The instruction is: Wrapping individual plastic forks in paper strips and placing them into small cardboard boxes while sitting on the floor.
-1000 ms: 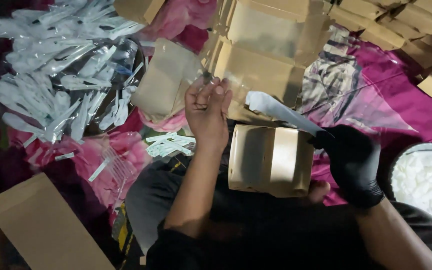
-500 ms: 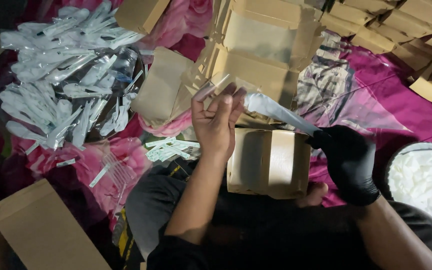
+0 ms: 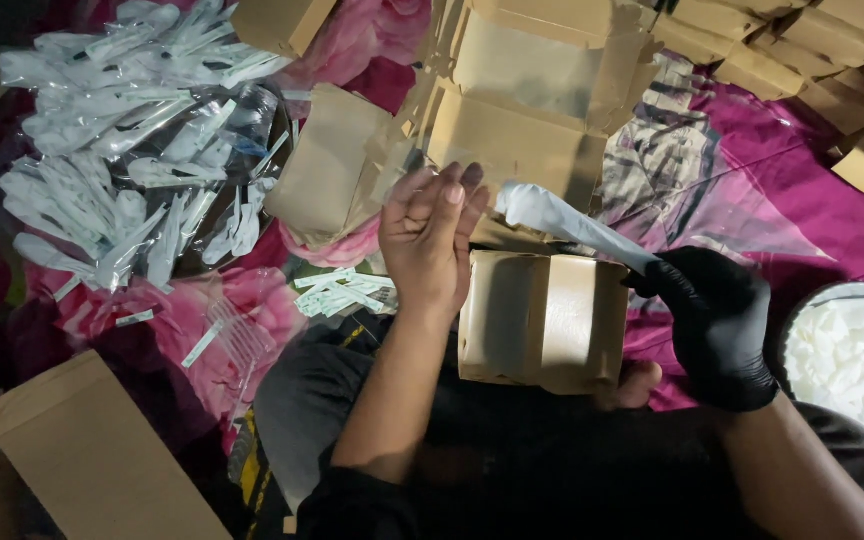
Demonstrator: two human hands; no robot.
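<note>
Two hands above a brown carton (image 3: 542,320), black-gloved right hand (image 3: 714,322) gripping a white wrapped packet (image 3: 564,220), bare left hand (image 3: 432,235) half-curled, fingertips just beside its far end.

One closed brown carton (image 3: 542,320), one white wrapped packet (image 3: 562,218), one black glove (image 3: 717,325), one bare hand (image 3: 432,235), wrapped plastic cutlery (image 3: 122,160) heaped beyond counting, open cartons (image 3: 532,90) stacked, number not determinable

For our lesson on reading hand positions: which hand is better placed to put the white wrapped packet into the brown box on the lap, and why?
Probably the right hand: black-gloved, it already grips the white wrapped packet right beside the brown box. The bare left hand hovers above the box's left edge, fingers curled, apparently holding nothing.
</note>
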